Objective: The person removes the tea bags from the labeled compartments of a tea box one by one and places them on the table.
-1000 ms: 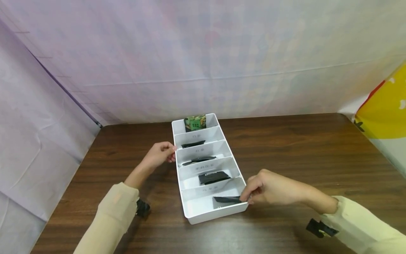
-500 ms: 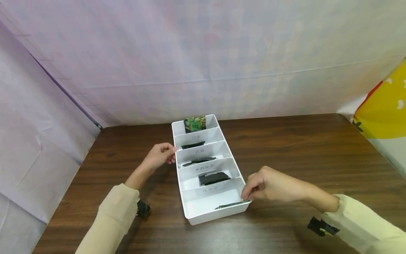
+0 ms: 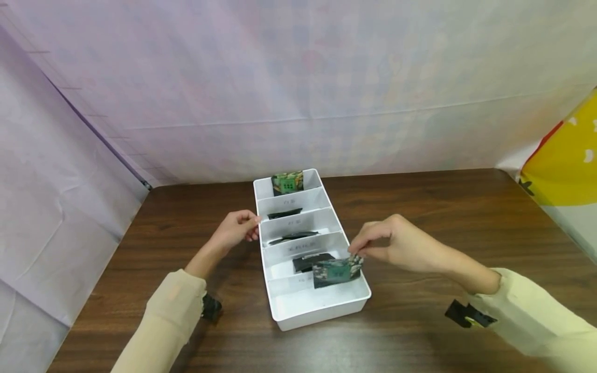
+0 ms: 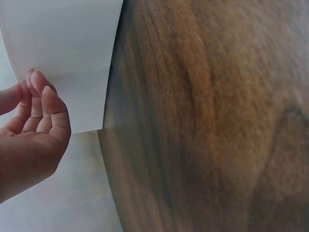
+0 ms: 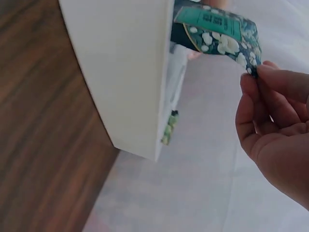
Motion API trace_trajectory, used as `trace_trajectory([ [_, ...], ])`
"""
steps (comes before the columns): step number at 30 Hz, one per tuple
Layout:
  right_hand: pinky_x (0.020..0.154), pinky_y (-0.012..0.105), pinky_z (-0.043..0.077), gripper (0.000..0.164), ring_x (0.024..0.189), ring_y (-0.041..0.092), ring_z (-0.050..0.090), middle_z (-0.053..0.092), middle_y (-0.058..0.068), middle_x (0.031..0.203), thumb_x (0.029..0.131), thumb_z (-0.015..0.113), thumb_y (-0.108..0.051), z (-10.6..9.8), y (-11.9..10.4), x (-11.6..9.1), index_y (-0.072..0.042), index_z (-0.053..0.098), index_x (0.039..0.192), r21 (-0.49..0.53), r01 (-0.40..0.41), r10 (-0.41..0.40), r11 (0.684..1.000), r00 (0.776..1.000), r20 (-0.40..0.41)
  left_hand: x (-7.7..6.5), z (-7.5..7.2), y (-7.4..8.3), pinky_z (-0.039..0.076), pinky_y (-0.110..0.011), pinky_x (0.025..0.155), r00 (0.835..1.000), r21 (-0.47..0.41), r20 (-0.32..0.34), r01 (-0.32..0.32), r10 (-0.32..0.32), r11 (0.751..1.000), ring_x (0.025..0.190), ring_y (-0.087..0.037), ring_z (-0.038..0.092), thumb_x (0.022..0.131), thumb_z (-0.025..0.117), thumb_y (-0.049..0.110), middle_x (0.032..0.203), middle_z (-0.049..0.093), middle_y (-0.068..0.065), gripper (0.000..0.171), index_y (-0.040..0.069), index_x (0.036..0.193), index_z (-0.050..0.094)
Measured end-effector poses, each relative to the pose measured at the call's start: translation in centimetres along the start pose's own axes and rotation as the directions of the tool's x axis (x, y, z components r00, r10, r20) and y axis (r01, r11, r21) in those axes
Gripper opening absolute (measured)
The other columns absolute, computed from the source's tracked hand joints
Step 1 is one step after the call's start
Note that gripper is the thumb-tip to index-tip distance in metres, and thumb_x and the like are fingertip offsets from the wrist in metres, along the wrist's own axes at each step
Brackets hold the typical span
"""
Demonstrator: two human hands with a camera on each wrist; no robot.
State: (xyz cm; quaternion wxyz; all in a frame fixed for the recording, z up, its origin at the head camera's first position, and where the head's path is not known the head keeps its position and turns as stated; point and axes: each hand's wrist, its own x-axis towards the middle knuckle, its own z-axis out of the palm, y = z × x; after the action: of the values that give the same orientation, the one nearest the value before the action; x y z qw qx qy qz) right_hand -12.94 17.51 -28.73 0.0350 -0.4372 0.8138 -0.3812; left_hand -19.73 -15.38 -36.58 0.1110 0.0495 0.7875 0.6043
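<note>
A long white divided tray (image 3: pixel 322 313) lies lengthwise away from me on the wooden table. My right hand (image 3: pixel 406 246) pinches one corner of a tea sachet (image 3: pixel 337 272) between thumb and fingers. This sachet is dark green with white flowers and a teal label, plain in the right wrist view (image 5: pixel 222 29). It hangs over the two nearest compartments, overlapping their divider. On the tray's left side, my left hand (image 3: pixel 235 229) pinches the rim; the left wrist view shows its curled fingers (image 4: pixel 57 108) against the white wall.
A green-fronted sachet (image 3: pixel 287 183) stands in the farthest compartment. Other dark sachets (image 3: pixel 285 213) lie in the middle ones, including a black packet (image 3: pixel 308 261) behind the held sachet. Behind the table (image 3: pixel 434 207) hangs a pale curtain (image 3: pixel 308 88).
My right hand has lifted the sachet up out of the nearest compartment and away from me, turning its printed face into view. The left hand and tray have stayed in place.
</note>
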Motion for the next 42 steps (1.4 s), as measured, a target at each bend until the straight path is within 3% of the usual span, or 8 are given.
trace_trajectory([
  [5,0.068,0.025,0.050,0.023,0.080,0.009,0.062,0.067,-0.008,0.088,0.076,0.068,0.007,-1.6,-0.4,0.8,-0.012,0.071,0.089,-0.086,-0.034,0.026,0.996,0.996,-0.089,0.1,-0.1,-0.1,0.045,-0.024,0.055,1.000,0.010,0.003,-0.003,0.003,1.000,0.054,-0.011,0.053,0.093,0.050,0.004,0.062,0.053,-0.003,0.015,-0.007,0.083,0.052],
  [8,0.066,0.025,0.049,0.022,0.081,0.009,0.062,0.067,-0.008,0.089,0.078,0.067,0.005,-2.9,-0.6,1.3,-0.013,0.071,0.090,-0.119,-0.112,0.097,0.987,0.987,-0.128,0.1,-0.2,-0.1,0.045,-0.024,0.055,1.000,0.018,0.004,-0.001,0.001,1.000,0.054,-0.011,0.052,0.093,0.050,0.004,0.062,0.053,-0.002,0.016,-0.008,0.083,0.052],
  [16,0.062,0.024,0.046,0.013,0.080,0.014,0.061,0.068,0.003,0.092,0.084,0.064,-0.004,-6.7,-0.4,2.3,-0.009,0.070,0.094,-0.120,-0.401,0.375,0.908,0.906,-0.196,0.3,-0.2,-0.2,0.045,-0.024,0.055,1.000,0.032,0.002,0.011,-0.011,0.999,0.054,-0.011,0.052,0.093,0.051,0.005,0.062,0.054,-0.003,0.016,-0.008,0.083,0.053],
  [23,0.064,0.025,0.046,0.013,0.081,0.013,0.059,0.067,0.009,0.095,0.085,0.064,-0.007,-8.2,2.5,1.7,-0.006,0.069,0.096,-0.114,-0.453,0.431,0.884,0.885,-0.174,0.2,-0.2,-0.1,0.046,-0.025,0.056,1.000,0.031,-0.005,0.019,-0.019,0.999,0.054,-0.011,0.052,0.092,0.051,0.004,0.062,0.054,-0.003,0.015,-0.007,0.083,0.053],
  [33,0.060,0.029,0.044,0.012,0.078,0.017,0.062,0.067,0.010,0.089,0.086,0.060,-0.001,-7.8,7.7,0.0,-0.001,0.068,0.095,-0.075,-0.531,0.525,0.844,0.847,-0.085,0.3,-0.1,0.2,0.045,-0.024,0.054,1.000,0.038,0.009,-0.013,0.013,0.999,0.053,-0.010,0.052,0.092,0.051,0.002,0.061,0.054,-0.003,0.015,-0.007,0.080,0.053],
  [42,0.063,0.029,0.043,0.013,0.083,0.022,0.060,0.067,0.012,0.090,0.084,0.058,0.005,-6.7,11.1,-0.6,0.000,0.068,0.090,-0.094,-0.532,0.522,0.841,0.845,-0.115,0.2,-0.1,0.2,0.047,-0.027,0.057,1.000,0.028,0.005,0.008,-0.008,1.000,0.054,-0.011,0.052,0.093,0.050,0.003,0.061,0.053,-0.003,0.016,-0.006,0.080,0.053],
])
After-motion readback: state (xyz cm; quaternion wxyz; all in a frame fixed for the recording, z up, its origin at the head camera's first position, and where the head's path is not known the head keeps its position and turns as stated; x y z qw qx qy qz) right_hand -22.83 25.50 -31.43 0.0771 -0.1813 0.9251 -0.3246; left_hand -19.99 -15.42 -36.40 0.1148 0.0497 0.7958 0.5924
